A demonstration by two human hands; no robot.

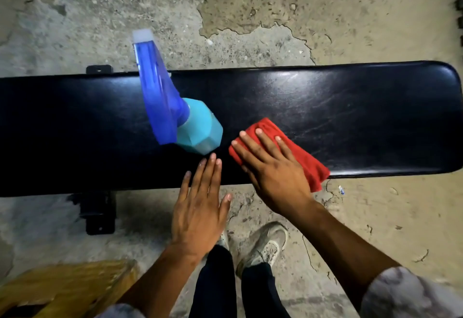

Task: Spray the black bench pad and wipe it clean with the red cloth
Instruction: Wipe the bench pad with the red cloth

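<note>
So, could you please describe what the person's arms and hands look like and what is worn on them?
Both the left hand and right hand are bare, without gloves, rings or watch. The forearms are uncovered; pale grey mottled sleeves end near the elbows. Fingernails are short.

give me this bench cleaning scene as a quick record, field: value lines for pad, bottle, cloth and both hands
bench pad: black bench pad, glossy, lying across the view over a cracked concrete floor
spray bottle: blue spray bottle on the pad, no hand on it
cloth: red cloth flat on the pad near its front edge
right hand: right hand pressing flat on the cloth, fingers straight
left hand: left hand open, fingertips over the pad's front edge near the bottle base, holding nothing
</note>
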